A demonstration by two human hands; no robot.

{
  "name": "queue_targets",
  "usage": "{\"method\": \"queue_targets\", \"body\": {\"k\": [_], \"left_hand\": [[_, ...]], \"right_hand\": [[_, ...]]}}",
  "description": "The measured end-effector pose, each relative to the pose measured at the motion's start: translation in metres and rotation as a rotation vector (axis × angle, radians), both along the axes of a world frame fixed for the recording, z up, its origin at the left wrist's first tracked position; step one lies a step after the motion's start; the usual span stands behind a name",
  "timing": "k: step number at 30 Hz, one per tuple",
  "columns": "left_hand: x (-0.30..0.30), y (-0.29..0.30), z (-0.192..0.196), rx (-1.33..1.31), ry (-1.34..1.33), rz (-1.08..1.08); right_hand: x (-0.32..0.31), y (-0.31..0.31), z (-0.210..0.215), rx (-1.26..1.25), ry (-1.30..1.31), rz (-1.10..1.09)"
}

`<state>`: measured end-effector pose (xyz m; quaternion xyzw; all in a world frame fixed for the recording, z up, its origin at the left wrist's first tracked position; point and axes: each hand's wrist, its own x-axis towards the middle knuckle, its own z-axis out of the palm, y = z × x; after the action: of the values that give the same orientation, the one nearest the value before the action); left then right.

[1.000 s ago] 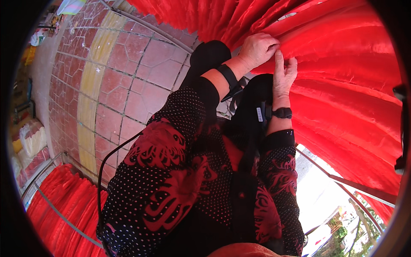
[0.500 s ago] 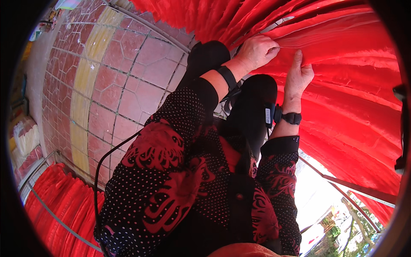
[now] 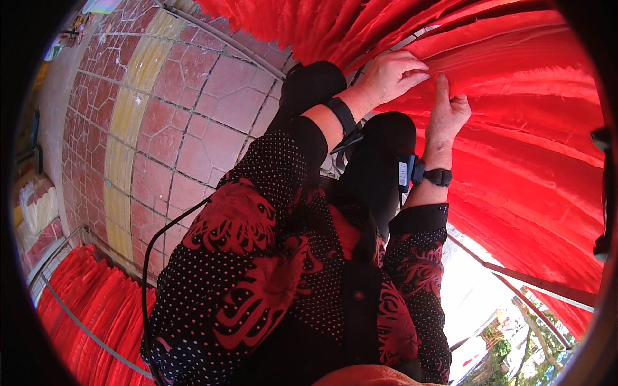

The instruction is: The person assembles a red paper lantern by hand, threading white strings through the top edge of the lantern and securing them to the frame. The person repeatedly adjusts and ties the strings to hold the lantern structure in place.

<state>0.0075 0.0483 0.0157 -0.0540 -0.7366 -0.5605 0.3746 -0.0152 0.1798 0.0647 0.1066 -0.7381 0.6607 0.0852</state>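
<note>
A large spread of red cloth (image 3: pixel 515 141) in gathered folds fills the upper right. My left hand (image 3: pixel 394 76) reaches to a fold from the left, its fingertips and thumb closed about the cloth's edge. Close by on the right, my right hand (image 3: pixel 447 117) grips the same cloth, thumb pointing away from me and the other fingers curled. Only a small gap separates the two hands. Exactly how much fabric lies between the fingers is hard to see. Both wrists carry black bands, and a small black device sits beside the right one.
My knees (image 3: pixel 393 138) are just under the hands. A metal rail (image 3: pixel 222 40) runs along the tiled floor (image 3: pixel 161 141) at upper left. More pleated red cloth (image 3: pixel 84 309) hangs on a metal frame at lower left. Another bar (image 3: pixel 541 283) crosses below the cloth at right.
My left fingers have straightened and shifted slightly right along the cloth. The right thumb has moved a little left. The folds near both hands lie slightly differently.
</note>
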Motion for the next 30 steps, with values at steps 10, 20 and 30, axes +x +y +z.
{"method": "queue_targets", "body": {"k": [10, 20, 30], "left_hand": [[-0.0005, -0.0008, 0.0030, 0.008, -0.016, -0.063], [-0.0009, 0.0011, 0.0035, 0.052, -0.027, -0.058], [-0.0009, 0.0021, 0.0024, 0.105, -0.036, -0.095]], "right_hand": [[-0.0056, -0.0016, -0.0043, -0.008, 0.032, 0.065], [-0.0086, -0.0016, -0.0057, 0.002, 0.049, 0.080], [-0.0074, -0.0021, -0.0031, -0.026, 0.009, 0.060]]}}
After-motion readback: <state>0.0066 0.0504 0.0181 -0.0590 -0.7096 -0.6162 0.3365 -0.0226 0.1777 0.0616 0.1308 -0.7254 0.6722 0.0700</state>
